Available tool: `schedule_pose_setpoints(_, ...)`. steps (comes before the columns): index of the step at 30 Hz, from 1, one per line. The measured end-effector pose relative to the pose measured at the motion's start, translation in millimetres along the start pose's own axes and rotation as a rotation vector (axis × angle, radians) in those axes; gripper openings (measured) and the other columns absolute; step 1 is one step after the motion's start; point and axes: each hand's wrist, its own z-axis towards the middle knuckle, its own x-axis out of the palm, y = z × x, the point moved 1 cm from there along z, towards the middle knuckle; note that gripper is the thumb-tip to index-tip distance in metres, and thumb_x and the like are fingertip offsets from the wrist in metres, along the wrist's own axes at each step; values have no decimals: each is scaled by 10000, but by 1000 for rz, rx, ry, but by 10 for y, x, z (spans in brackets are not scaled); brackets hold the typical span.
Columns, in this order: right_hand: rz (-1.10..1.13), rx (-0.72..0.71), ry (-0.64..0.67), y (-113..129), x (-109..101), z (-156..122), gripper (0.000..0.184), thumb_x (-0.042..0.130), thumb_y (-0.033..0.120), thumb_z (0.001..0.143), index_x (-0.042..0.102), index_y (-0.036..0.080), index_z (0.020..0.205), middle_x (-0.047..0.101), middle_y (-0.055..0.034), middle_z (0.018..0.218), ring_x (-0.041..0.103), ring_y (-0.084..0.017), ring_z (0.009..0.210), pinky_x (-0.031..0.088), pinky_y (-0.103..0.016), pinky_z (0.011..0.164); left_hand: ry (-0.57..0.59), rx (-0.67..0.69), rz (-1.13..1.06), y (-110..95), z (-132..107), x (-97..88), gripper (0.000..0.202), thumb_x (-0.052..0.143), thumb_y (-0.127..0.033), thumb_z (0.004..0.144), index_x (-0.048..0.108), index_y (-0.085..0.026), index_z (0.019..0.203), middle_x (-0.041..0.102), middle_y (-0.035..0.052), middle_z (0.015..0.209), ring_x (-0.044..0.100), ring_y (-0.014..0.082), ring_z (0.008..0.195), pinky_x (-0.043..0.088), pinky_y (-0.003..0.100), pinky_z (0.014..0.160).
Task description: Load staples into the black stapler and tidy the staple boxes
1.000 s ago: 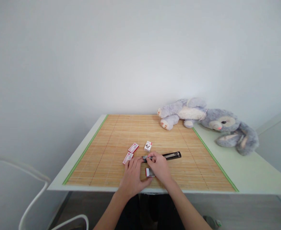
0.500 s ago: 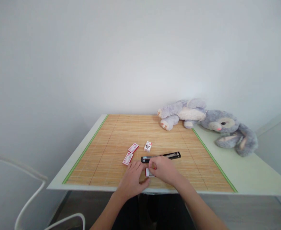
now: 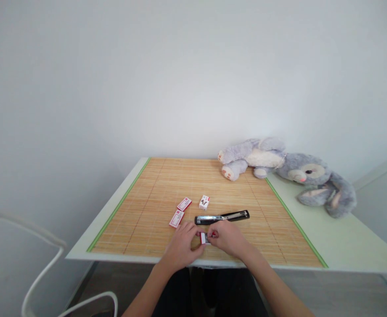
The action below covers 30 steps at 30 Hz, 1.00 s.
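Against a plain pale wall (image 3: 180,79), a whitish bench (image 3: 338,242) is covered largely by a green-edged bamboo mat (image 3: 140,229). At its near edge, a small red-and-white rectangular box (image 3: 203,238) is held at its left end between the left hand's (image 3: 182,244) thumb and fingers. The right hand's (image 3: 226,237) fingers are drawn together over the box's right part; whether anything is pinched cannot be told. Just beyond, a long black-and-silver stapler (image 3: 209,219) is laid opened out. Two flat red-and-white boxes (image 3: 180,212) and a white printed carton (image 3: 204,202) are placed farther back.
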Motion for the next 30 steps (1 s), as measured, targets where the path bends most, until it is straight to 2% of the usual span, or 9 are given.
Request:
schedule_pose_setpoints(5,22,-14,14,33,-6,17,151,670,214,792,809,273,803,761,-10,786,655,-192,755,351,-268,655,-3,0,-5,3,2,6,301,720,-247,810,637,-280,1098,637,28,1068,575,244,1066,459,403,944)
schedule_pose_setpoints(8,77,-14,15,2,-70,-32,153,646,265,849,799,262,840,716,-2,731,608,-165,684,318,-258,614,-5,-3,-13,11,-1,14,311,725,-251,810,638,-279,1107,640,30,1074,575,246,1074,454,406,950)
schedule_pose_setpoints(11,86,37,-1,-131,-168,-149,177,671,366,876,785,271,974,696,3,738,594,-163,687,296,-254,603,0,-8,-26,28,-2,21,276,716,-275,826,645,-274,1093,645,28,1048,579,243,1052,451,399,936)
schedule_pose_setpoints(15,-13,103,42,-348,-231,-325,309,785,389,781,752,277,1067,701,10,789,594,-164,714,275,-257,618,11,-21,-58,58,8,30,252,723,-296,831,660,-272,1075,661,17,990,590,232,1009,444,378,910)
schedule_pose_setpoints(19,-19,104,54,-386,-166,-363,248,737,316,816,734,289,1063,676,27,757,575,-151,698,256,-258,615,21,-22,-98,84,27,37,258,737,-305,835,675,-290,1085,693,0,987,603,227,1007,434,373,922)
schedule_pose_setpoints(24,-20,62,47,-232,-72,-257,95,712,301,829,722,253,911,665,22,728,554,-142,679,238,-264,612,33,-17,-93,103,34,46,309,775,-351,823,683,-305,1115,712,-6,1033,600,234,1032,433,372,926)
schedule_pose_setpoints(30,-8,27,28,-182,-70,-221,70,709,297,825,723,250,876,657,15,710,553,-149,671,235,-268,612,33,-20,-77,109,23,57,327,777,-381,827,685,-310,1132,709,0,1042,601,237,1036,439,376,935)
